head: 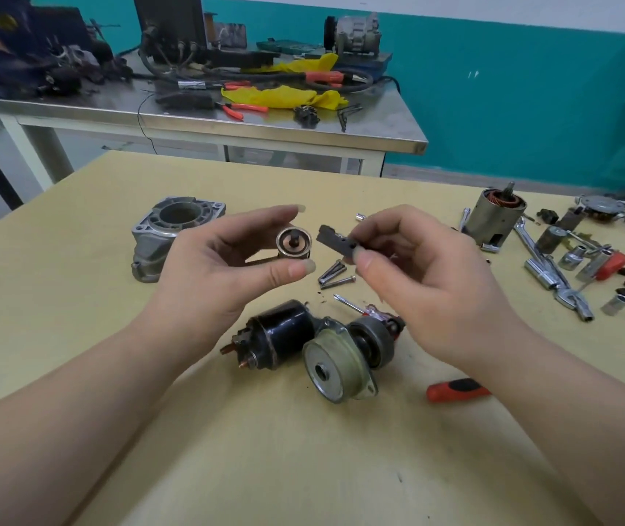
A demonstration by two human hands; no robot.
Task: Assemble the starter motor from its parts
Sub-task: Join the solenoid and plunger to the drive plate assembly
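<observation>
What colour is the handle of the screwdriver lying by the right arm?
Red and black, on the screwdriver handle, seen in the head view.

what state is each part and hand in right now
left hand: holds a small round metal part between thumb and fingers, above the table
right hand: pinches a dark flat piece, lifted
grey housing: on the table, open end up
black cylinder unit: lying on its side
bolts: loose on the table
red-handled screwdriver: lying flat, untouched
</observation>
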